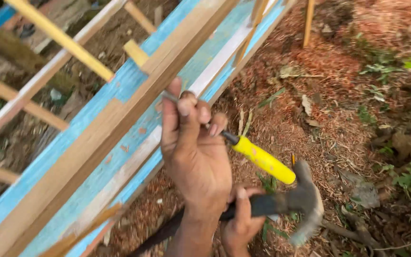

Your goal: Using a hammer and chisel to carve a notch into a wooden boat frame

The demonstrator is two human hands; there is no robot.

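My left hand [193,157] is closed round the metal shaft of a screwdriver with a yellow handle [262,159]. Its tip rests against a bare wooden batten [115,119] that runs diagonally along a blue painted plank [79,123]. The yellow handle points down and to the right. Below it, my right hand [241,223] grips the dark handle of a claw hammer. The hammer's head [308,200] hangs just under the end of the yellow handle, a short gap from it.
Thin wooden slats [58,35] cross the blue plank at the upper left, part of a frame. The ground [319,109] at the right is covered in reddish wood shavings, dry leaves and small ferns. A thin wooden stake [308,21] stands at the top.
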